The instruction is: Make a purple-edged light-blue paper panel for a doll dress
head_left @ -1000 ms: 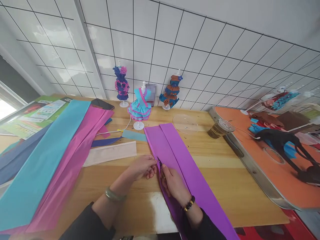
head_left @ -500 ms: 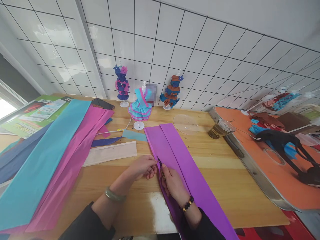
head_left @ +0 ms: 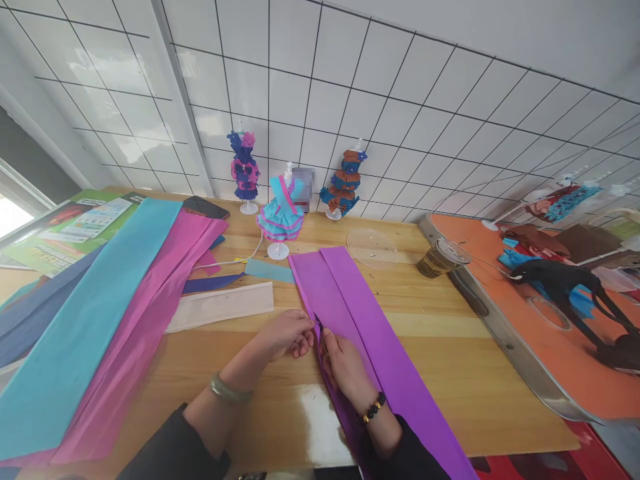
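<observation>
A long purple crepe paper strip (head_left: 370, 333), folded lengthwise, runs from mid-table to the near edge. My left hand (head_left: 290, 335) pinches its left edge between thumb and forefinger, the other fingers curled. In my right hand (head_left: 347, 367) is a small pair of dark scissors (head_left: 319, 323), the fingers closed round the handles. The blades point away from me at the paper's left edge, right beside my left fingertips. My palm hides most of the handles. The right forearm rests over the near part of the strip.
To the left lie blue (head_left: 100, 313) and pink sheets (head_left: 145, 320) and a white strip (head_left: 220, 307). Dressed miniature mannequins (head_left: 281, 210) stand by the tiled wall. A clear disc (head_left: 371, 249), a lidded cup (head_left: 440, 259) and a metal-edged orange board (head_left: 515, 293) are on the right.
</observation>
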Demonstrator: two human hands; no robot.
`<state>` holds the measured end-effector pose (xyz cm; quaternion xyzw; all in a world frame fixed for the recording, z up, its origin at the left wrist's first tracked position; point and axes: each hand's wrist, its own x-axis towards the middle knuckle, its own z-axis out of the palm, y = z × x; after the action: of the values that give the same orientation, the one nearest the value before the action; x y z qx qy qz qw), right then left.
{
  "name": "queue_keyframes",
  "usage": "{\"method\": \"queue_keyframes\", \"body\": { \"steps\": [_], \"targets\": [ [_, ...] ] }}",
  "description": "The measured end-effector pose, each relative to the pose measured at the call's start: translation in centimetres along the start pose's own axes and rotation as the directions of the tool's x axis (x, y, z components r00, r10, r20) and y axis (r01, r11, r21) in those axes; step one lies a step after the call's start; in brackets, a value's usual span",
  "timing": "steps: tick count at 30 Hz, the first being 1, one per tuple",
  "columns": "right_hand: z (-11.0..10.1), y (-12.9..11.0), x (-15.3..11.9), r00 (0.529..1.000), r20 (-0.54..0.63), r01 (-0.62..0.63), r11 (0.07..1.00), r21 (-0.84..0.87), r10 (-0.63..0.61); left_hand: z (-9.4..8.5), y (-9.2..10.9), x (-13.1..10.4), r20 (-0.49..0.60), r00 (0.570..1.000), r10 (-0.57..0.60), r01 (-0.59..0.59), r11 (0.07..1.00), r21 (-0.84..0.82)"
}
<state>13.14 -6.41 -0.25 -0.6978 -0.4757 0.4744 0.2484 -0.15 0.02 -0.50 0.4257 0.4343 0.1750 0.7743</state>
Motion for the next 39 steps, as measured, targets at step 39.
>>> {"method": "queue_keyframes", "body": {
  "steps": [39],
  "targets": [
    [0.3, -0.7, 0.6, 0.997, 0.042, -0.074, 0.989, 0.132, 0.069, -0.9, 1.4, 1.1, -0.064, 0.998, -0.016, 0.018, 1.0, 0.024]
  ]
}}
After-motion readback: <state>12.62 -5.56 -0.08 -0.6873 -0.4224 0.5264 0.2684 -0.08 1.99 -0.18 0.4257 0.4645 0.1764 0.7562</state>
